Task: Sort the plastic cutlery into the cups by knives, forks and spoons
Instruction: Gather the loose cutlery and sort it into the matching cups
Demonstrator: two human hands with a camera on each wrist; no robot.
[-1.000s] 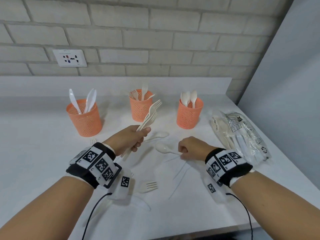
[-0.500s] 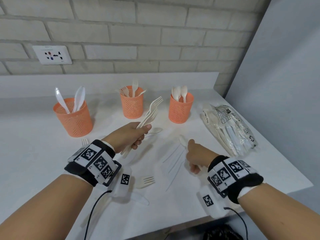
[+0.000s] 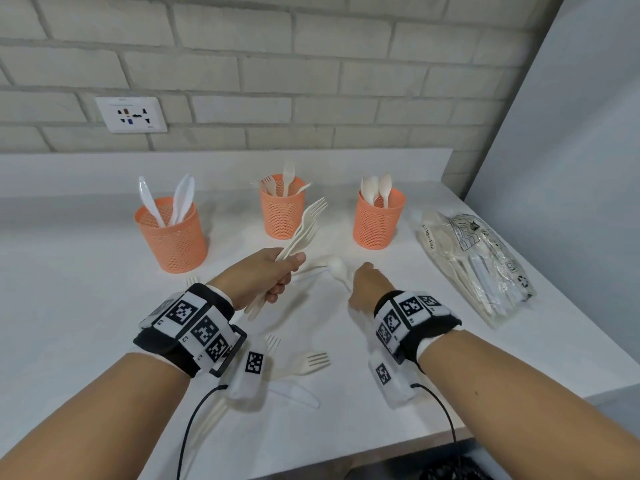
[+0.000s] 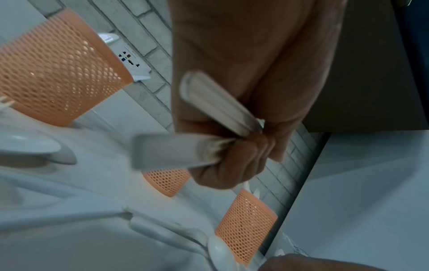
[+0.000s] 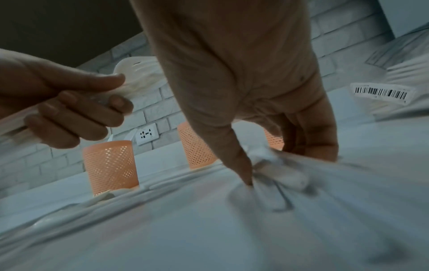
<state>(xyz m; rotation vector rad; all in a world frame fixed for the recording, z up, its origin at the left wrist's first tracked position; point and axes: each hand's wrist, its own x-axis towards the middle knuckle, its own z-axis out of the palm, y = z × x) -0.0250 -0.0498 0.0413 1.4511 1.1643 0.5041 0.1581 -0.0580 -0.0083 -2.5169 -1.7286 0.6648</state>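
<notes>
Three orange mesh cups stand in a row at the back: the left cup (image 3: 173, 237) holds knives, the middle cup (image 3: 282, 213) forks, the right cup (image 3: 377, 223) spoons. My left hand (image 3: 273, 271) grips a bundle of forks (image 3: 304, 226), tines up and pointing toward the middle cup. My right hand (image 3: 363, 285) is low over the table and pinches the handle of a white spoon (image 3: 334, 265), which is blurred. In the right wrist view its thumb and fingers (image 5: 320, 152) close on that blurred white piece.
Loose forks (image 3: 308, 363) and a knife (image 3: 294, 396) lie on the white table (image 3: 86, 306) near my wrists; another fork (image 3: 191, 281) lies by the left cup. A clear bag of cutlery (image 3: 474, 261) lies at the right. The table edge runs close behind my forearms.
My right hand has carried the spoon forward and a little left across the table. My left hand holds the forks as before.
</notes>
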